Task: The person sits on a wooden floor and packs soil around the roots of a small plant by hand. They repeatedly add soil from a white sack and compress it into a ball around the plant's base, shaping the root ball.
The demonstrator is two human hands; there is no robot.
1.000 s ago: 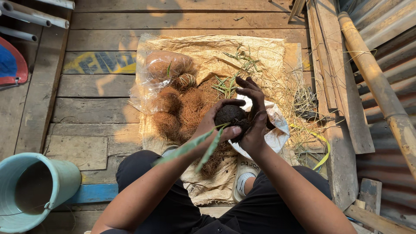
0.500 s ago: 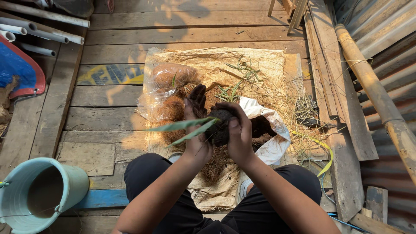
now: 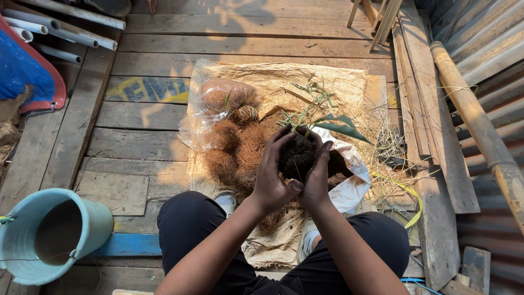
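Step in hand: packing dark soil ball (image 3: 297, 157) around plant (image 3: 327, 121) roots. Left hand (image 3: 275, 175) and right hand (image 3: 317, 177), grips clamped on ball, held above sacking (image 3: 284, 82), right of coconut fibre (image 3: 240, 147). Next likely needs fibre wrapping, firm support underneath.

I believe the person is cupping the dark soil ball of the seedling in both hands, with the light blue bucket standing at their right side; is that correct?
Not quite: the head view shows the light blue bucket at their left side. The rest holds: left hand and right hand cup the dark soil ball.
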